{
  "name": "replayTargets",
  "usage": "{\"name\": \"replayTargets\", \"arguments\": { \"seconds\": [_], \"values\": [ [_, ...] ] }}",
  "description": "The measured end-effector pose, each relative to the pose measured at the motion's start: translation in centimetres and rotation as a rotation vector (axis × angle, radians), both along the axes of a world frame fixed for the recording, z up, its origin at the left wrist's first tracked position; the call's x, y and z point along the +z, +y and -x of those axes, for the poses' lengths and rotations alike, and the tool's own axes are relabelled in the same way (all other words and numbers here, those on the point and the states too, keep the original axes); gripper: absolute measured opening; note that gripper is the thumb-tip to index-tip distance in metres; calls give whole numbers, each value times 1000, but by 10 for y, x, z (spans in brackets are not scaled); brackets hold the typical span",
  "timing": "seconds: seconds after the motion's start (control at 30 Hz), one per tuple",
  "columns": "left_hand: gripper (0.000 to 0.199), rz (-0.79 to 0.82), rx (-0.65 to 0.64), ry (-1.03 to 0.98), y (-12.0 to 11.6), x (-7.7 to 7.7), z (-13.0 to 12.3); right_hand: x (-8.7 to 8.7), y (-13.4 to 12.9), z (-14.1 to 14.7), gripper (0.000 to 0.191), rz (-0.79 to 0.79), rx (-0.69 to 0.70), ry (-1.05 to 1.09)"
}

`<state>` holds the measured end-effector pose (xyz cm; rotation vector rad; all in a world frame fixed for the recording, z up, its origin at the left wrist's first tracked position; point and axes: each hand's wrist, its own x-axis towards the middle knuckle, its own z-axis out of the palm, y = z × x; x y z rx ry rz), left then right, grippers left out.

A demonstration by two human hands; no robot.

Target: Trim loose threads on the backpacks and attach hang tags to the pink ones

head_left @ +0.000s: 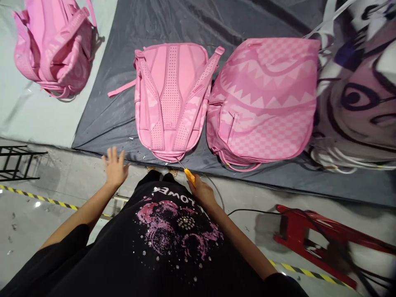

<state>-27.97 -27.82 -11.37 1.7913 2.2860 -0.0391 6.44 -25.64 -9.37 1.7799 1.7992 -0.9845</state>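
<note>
My right hand (201, 190) is closed round the yellow handle of a tool (189, 176). The tool's thin metal shaft reaches up to the top edge of a pink backpack (171, 90), near its handle loop. That backpack lies with its straps and perforated back panel facing up. Spread and holding nothing, my left hand (115, 168) hovers near the front edge of the grey cloth (105, 107), left of the backpack. A second pink backpack (266, 99), with a checkered and toothed pattern, lies just to the right.
Another pink backpack (55, 49) lies on the pale surface at the upper left. White and purple printed bags (355, 95) sit at the right. Below them are a red metal frame (309, 239) and a black cable. A black rack (18, 163) stands at the left.
</note>
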Motion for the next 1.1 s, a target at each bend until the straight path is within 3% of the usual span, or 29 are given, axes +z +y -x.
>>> {"name": "replayTargets", "arguments": {
  "seconds": [0.13,0.23,0.43,0.57,0.63,0.7,0.83,1.1],
  "values": [
    [54,-101,-508,-154,77,-18,-92,11,-1,-6,39,-1,14,-1],
    [70,-61,-607,-141,108,-24,-126,21,-14,-21,40,-39,-50,41],
    [79,-44,-616,-114,107,-18,-124,25,-26,-44,45,-188,-242,8],
    [63,-125,-442,-342,127,0,-134,25,3,-36,45,-305,-266,41],
    [60,-108,-377,-321,142,6,-142,26,22,-30,45,-317,-265,-2],
    [72,-8,-432,-198,150,8,-146,27,41,-23,45,-291,-244,-76],
    [97,112,-613,-105,143,-1,-139,24,65,-14,47,-241,-177,-185],
    [85,45,-697,-50,133,-26,-131,5,69,-5,46,-266,-135,-183]
  ]
}}
